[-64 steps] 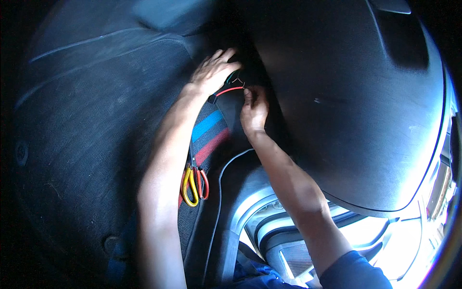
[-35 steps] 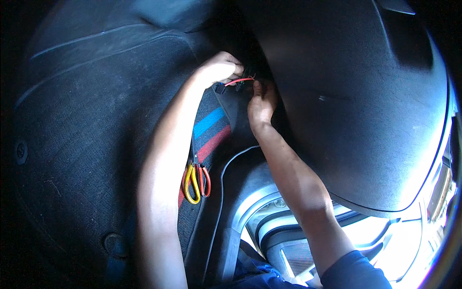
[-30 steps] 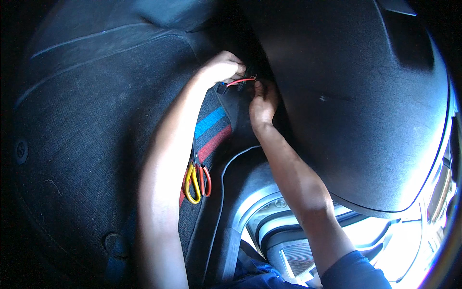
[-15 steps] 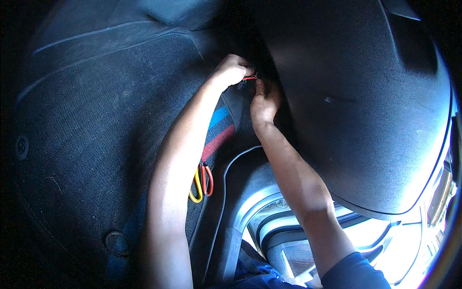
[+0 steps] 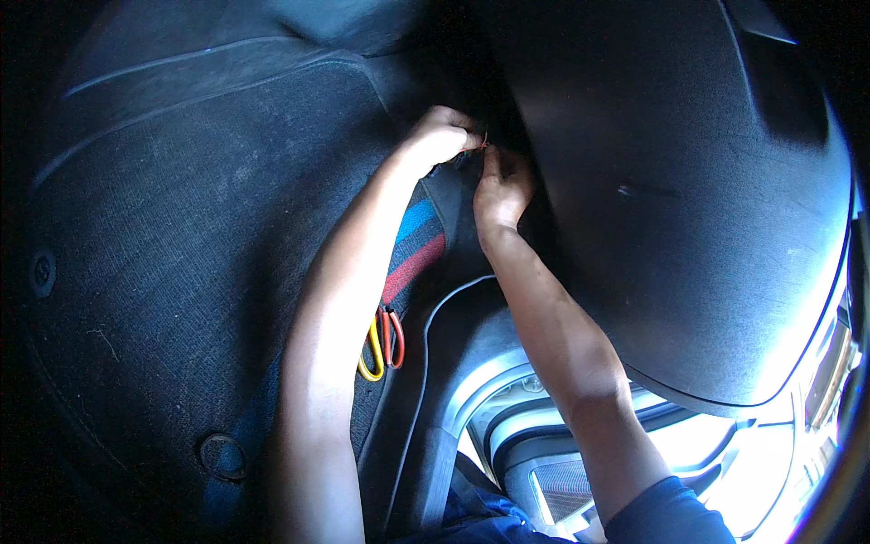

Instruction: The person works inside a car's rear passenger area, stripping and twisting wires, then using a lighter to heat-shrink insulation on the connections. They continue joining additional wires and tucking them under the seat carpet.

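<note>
In the dark footwell corner, my left hand (image 5: 442,138) pinches a thin red wire (image 5: 485,142). Its fingertips and thumb meet close to the wire's end. Just to the right, my right hand (image 5: 504,189) has its thumb raised against the same end, its other fingers partly hidden in shadow. The two hands are almost touching. Darker wire strands show dimly below the left fingers. Beside my left forearm lie red tool handles (image 5: 393,340) and a yellow handle (image 5: 371,355); the arm and shade hide the rest of these tools.
A black carpet mat (image 5: 181,208) with a blue stripe (image 5: 416,222) and a red stripe (image 5: 414,269) covers the floor. The large dark glovebox panel (image 5: 671,208) overhangs on the right. The door sill (image 5: 453,317) and open door (image 5: 562,485) lie at lower right.
My left fingers have moved slightly right toward the right thumb, and less of the red wire shows between the hands. The tool handles stay where they were.
</note>
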Demonstrator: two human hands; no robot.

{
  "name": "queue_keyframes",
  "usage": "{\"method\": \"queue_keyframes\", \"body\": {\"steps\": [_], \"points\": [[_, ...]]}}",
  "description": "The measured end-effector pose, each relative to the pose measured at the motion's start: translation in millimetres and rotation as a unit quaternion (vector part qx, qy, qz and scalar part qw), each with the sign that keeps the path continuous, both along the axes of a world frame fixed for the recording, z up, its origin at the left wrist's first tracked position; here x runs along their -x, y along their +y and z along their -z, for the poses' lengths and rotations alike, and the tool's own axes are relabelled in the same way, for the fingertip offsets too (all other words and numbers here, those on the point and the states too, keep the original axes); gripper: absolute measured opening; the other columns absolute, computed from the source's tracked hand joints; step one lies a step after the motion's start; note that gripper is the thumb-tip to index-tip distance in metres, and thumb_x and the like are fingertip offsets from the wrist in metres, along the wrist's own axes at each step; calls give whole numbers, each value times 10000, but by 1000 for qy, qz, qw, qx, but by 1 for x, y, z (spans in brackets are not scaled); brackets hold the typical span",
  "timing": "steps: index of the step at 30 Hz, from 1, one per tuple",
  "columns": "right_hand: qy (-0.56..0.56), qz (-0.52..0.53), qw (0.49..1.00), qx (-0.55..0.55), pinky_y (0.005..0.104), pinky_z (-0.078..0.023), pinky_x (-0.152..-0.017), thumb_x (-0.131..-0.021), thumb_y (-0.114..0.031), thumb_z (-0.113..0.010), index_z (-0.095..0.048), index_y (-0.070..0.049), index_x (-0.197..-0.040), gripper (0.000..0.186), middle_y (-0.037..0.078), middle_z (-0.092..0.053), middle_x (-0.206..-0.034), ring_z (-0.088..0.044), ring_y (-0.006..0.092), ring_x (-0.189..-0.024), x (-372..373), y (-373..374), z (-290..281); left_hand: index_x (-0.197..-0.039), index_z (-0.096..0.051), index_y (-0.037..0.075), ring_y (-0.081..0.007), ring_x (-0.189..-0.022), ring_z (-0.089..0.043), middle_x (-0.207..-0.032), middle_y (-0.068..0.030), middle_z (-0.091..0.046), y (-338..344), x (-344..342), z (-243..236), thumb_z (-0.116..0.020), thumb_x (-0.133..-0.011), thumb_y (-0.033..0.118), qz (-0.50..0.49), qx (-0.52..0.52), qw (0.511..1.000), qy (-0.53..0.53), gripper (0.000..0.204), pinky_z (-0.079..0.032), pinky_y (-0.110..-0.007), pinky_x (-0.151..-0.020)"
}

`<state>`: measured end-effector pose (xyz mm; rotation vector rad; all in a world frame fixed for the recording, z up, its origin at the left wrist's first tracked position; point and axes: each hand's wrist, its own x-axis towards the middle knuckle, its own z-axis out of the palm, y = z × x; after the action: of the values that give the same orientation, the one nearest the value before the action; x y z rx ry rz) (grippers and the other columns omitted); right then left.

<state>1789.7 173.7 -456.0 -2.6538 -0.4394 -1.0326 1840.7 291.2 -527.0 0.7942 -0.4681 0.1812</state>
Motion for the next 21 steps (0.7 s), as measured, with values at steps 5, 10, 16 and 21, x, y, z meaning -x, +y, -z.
{"method": "queue_keyframes", "body": {"steps": [5,10,16,21], "points": [[-14,35,999,6,418,-459,-987,-963,-423,-569,-618,94,-1150,552,321,-607,-1215,-598,432,-1138,-5,-7,1,-1071,-705,-36,-108,-615,-546,-766,-52,-658,3,3,0,-725,-844,198,11,7,1000,18,327,-410,-266,-518],[-44,18,999,-7,392,-470,-938,-957,-336,-614,-632,72,-1116,438,253,-653,-1124,-623,351,-1049,-6,-6,3,-1108,-687,-40,-155,-756,-614,-891,-105,-696,6,3,-2,-715,-843,177,23,-8,999,37,343,-477,-285,-649],[-20,57,998,-3,384,-468,-934,-978,-257,-606,-616,57,-1157,361,211,-669,-1145,-644,317,-1011,-3,-16,-1,-1276,-584,-49,-289,-1048,-631,-1192,-208,-645,2,5,-10,-652,-843,118,-136,-105,985,-1,469,-501,-359,-908],[103,36,988,-108,362,-417,-1002,-1011,-379,-496,-548,37,-1270,492,221,-573,-1258,-554,321,-1134,-6,-31,0,-1261,-624,83,-384,-1199,-543,-1291,-233,-559,1,2,-14,-611,-834,44,-366,-227,901,-54,429,-456,-437,-1046]]}}
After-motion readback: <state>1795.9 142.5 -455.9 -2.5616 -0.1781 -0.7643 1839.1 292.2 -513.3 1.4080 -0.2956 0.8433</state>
